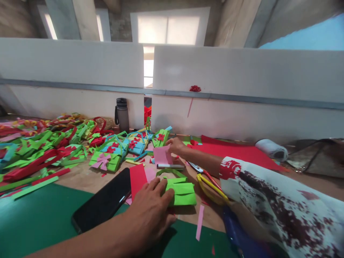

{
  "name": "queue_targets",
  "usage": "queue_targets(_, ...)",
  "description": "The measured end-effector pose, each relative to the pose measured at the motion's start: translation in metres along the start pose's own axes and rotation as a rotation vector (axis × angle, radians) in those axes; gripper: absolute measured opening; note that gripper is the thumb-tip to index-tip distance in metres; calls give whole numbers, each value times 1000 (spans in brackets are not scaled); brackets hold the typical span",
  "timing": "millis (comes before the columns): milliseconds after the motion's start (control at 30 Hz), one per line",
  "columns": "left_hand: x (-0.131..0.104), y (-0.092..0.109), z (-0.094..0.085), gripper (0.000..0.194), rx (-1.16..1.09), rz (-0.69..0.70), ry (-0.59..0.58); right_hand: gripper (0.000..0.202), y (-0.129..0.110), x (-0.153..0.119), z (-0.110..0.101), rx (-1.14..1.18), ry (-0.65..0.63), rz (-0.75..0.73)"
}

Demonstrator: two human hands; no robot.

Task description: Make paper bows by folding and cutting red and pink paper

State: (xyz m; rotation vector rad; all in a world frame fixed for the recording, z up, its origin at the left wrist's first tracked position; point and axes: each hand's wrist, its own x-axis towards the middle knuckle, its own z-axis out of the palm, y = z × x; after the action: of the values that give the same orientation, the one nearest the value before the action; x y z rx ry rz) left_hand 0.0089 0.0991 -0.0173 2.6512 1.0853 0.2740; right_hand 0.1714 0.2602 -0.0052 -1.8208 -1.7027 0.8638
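Note:
My left hand (154, 204) rests at the left edge of a light green felt pouch (182, 193), fingers spread and touching it. Farther forward, my right hand (176, 147) has its fingers closed at the upper right of a pink felt piece (161, 155); its fingertips are partly hidden. A red felt piece (137, 178) lies just beyond my left hand, partly over another pink piece. Between the pink piece and the green pouch lies a marker (170, 166). A green pouch with a red flower (161, 137) sits just behind my right hand.
A black phone (104, 200) lies on the green mat (48, 211). Scissors with yellow handles (212, 188) are below my right forearm. Left are heaped felt pouches (48, 147) and a bottle (122, 116). Red felt (231, 152) and a white roll (271, 149) lie right, before a white partition (242, 75).

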Motion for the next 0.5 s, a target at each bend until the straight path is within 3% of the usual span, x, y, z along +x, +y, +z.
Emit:
queue_targets(133,-4,-2,3,38,-1,45,85,30,-13,-20,-23,72,38,-61)
queue_targets(267,-6,-5,-6,18,-74,81,365,30,-23,-63,-45,109,44,-70)
queue_targets(300,-7,-5,-12,21,-138,77,426,30,-24,-78,-49,115,39,-72)
queue_targets(400,-12,2,-33,22,-403,-88,637,30,-21,-127,-55,121,8,-86)
queue_targets(467,-17,11,-42,30,-744,-142,565,29,-18,-161,-52,116,-14,-108)
queue_targets(500,-20,17,-43,37,-887,-172,460,26,-17,-178,-49,111,-27,-124)
